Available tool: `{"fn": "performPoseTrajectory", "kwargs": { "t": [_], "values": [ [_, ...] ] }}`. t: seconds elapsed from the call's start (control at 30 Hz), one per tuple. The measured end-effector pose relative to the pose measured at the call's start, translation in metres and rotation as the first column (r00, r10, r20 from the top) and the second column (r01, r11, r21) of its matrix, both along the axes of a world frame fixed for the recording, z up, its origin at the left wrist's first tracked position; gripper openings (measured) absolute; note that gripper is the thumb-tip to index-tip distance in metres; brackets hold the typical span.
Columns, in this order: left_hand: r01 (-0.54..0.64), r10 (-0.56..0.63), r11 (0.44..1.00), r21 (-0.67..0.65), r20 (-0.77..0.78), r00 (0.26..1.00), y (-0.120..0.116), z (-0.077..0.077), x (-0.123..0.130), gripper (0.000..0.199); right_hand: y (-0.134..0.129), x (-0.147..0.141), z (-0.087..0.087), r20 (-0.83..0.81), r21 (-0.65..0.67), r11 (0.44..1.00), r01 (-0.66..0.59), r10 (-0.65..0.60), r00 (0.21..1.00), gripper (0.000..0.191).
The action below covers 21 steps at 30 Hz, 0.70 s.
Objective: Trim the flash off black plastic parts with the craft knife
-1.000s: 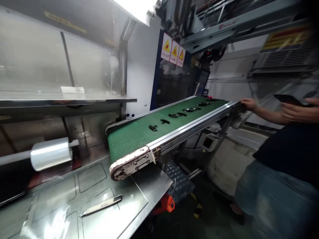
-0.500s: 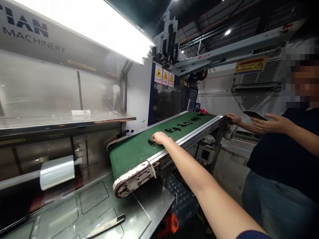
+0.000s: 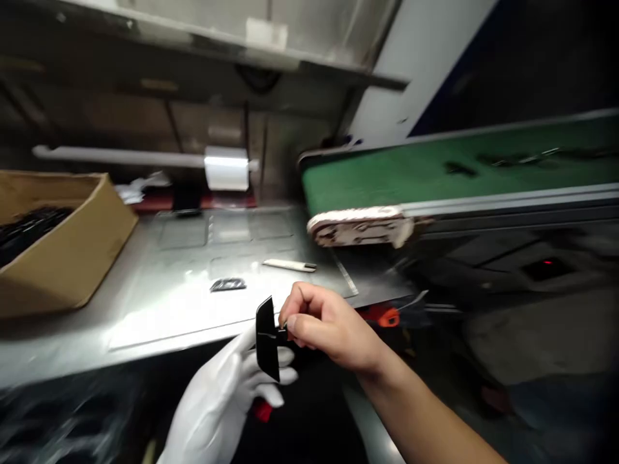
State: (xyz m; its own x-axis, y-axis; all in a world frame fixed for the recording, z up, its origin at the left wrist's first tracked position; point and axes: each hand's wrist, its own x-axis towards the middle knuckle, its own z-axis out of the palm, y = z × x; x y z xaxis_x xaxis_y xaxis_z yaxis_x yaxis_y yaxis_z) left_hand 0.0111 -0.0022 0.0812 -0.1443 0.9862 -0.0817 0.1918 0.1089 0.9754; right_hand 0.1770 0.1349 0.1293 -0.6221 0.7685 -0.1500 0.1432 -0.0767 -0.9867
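My right hand (image 3: 324,325), bare, pinches a small stub on the side of a glossy black plastic part (image 3: 267,339). This part is slim, with slanted ends, and stands nearly upright above the bench's front edge. Behind and below it is my left hand (image 3: 217,393) in a white glove, fingers apart; whether they touch the part I cannot tell. A small red thing (image 3: 262,410) shows beside the gloved fingers. On the bench lie another small dark part (image 3: 228,284) and a pale-handled cutter knife (image 3: 290,265).
A cardboard box (image 3: 91,238) with dark parts stands at the left. The green conveyor (image 3: 377,174) on the right carries several blurred black parts. A film roll (image 3: 226,169) on a bar is at the back. An orange-handled tool (image 3: 388,317) sits by the bench edge.
My view has swung left and down to the bench. My right hand has come back from the conveyor with a black part, and my gloved left hand has entered view.
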Motion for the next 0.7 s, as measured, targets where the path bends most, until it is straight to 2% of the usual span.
{"fn": "performPoseTrajectory", "kwargs": {
  "t": [0.03, 0.07, 0.13, 0.17, 0.23, 0.33, 0.43, 0.7],
  "values": [
    [0.018, -0.010, 0.999, -0.048, 0.159, 0.987, 0.001, -0.009, 0.000, 0.052, -0.014, -0.009, -0.014, -0.045, -0.082, 0.997, -0.003, -0.001, 0.999, 0.008],
    [0.057, -0.019, 0.995, -0.077, 0.428, 0.904, 0.001, -0.017, -0.001, 0.051, -0.024, -0.015, -0.027, -0.058, -0.133, 0.991, 0.004, -0.011, 0.998, 0.009],
    [0.074, 0.002, 0.995, -0.071, 0.737, 0.676, -0.002, -0.032, -0.002, 0.045, -0.035, -0.021, -0.048, -0.058, -0.195, 0.981, 0.017, -0.029, 0.998, 0.011],
    [0.071, 0.012, 0.995, -0.065, 0.814, 0.580, -0.006, -0.037, -0.002, 0.041, -0.038, -0.022, -0.057, -0.052, -0.219, 0.975, 0.024, -0.036, 0.998, 0.013],
    [0.067, 0.025, 0.995, -0.069, 0.859, 0.511, -0.015, -0.045, 0.000, 0.039, -0.045, -0.020, -0.070, -0.040, -0.253, 0.966, 0.042, -0.054, 0.998, 0.015],
    [0.090, 0.045, 0.991, -0.101, 0.872, 0.488, -0.025, -0.052, 0.003, 0.040, -0.056, -0.016, -0.081, -0.029, -0.279, 0.957, 0.073, -0.084, 0.996, 0.014],
    [0.108, 0.050, 0.987, -0.119, 0.868, 0.495, -0.028, -0.055, 0.005, 0.039, -0.063, -0.012, -0.086, -0.022, -0.298, 0.949, 0.104, -0.115, 0.993, 0.011],
    [0.151, 0.018, 0.982, -0.112, 0.856, 0.517, -0.027, -0.052, 0.005, 0.040, -0.070, -0.004, -0.085, -0.044, -0.322, 0.940, 0.117, -0.138, 0.989, 0.011]
  ]
}}
